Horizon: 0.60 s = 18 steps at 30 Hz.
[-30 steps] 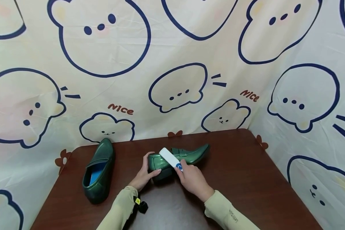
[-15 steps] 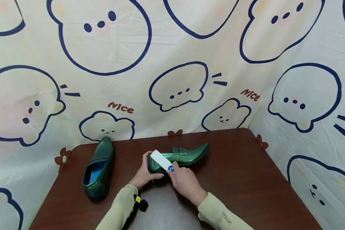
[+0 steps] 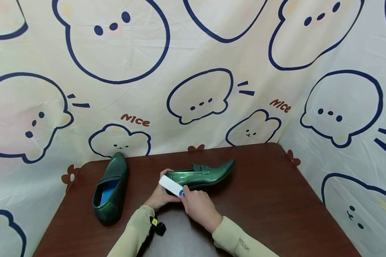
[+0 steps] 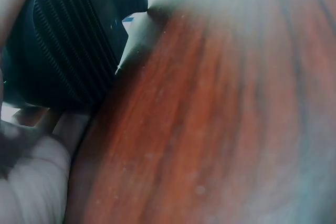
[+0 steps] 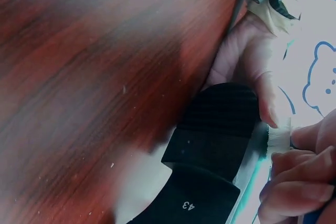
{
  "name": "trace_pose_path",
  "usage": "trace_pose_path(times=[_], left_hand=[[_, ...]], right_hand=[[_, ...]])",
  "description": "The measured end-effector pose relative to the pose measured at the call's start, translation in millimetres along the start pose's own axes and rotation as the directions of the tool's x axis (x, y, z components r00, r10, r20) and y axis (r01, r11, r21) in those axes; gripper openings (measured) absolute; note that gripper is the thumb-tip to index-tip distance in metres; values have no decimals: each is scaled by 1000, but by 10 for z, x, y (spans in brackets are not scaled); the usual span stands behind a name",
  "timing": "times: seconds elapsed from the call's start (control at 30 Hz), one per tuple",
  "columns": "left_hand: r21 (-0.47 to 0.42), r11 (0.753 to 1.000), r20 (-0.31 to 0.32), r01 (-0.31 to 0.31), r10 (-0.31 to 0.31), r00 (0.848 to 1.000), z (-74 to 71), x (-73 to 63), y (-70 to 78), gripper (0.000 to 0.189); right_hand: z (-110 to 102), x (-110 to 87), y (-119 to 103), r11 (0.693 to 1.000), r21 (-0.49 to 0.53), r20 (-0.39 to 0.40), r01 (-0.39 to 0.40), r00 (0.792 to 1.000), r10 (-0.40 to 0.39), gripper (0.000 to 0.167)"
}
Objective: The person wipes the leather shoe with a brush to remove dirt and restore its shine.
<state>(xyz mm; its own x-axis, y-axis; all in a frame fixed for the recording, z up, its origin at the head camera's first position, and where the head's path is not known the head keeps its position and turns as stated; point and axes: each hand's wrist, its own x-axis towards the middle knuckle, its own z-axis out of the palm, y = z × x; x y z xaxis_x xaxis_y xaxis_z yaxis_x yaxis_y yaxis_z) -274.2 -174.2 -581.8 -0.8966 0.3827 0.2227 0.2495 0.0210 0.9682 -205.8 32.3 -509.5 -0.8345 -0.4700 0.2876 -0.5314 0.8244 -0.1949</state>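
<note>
A green loafer [image 3: 206, 175] lies tipped at mid-table with its toe to the right. My left hand [image 3: 157, 198] grips it round the heel, thumb in front. In my right hand [image 3: 202, 210] is a white brush [image 3: 170, 185], pinched at its blue-marked end and slanting over the heel. The right wrist view catches its pale bristles [image 5: 279, 139] at the shoe's side, close to the left thumb. That view also shows the black sole [image 5: 210, 145] marked 43. The ribbed heel [image 4: 73, 40] fills a corner of the left wrist view.
The matching green loafer [image 3: 110, 191] with a blue insole stands upright at the left of the brown table [image 3: 276, 200]. Behind the table and along its sides hangs a cartoon-print cloth [image 3: 196, 96]. A black device [image 3: 160, 228] is strapped at the left wrist.
My right hand has drawn the brush leftward and down along the loafer, from its middle to the heel. The left hand keeps its grip at the heel.
</note>
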Motion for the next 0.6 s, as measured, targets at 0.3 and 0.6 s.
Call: trace_pose_path(times=[0.3, 0.6], left_hand=[[31, 994, -35, 107, -106, 994, -1, 2, 20, 112], [-9, 986, -62, 169, -170, 984, 19, 17, 14, 111]], right_hand=[[22, -9, 137, 997, -69, -98, 19, 995, -26, 25], [-102, -62, 439, 994, -56, -193, -89, 978, 77, 27]])
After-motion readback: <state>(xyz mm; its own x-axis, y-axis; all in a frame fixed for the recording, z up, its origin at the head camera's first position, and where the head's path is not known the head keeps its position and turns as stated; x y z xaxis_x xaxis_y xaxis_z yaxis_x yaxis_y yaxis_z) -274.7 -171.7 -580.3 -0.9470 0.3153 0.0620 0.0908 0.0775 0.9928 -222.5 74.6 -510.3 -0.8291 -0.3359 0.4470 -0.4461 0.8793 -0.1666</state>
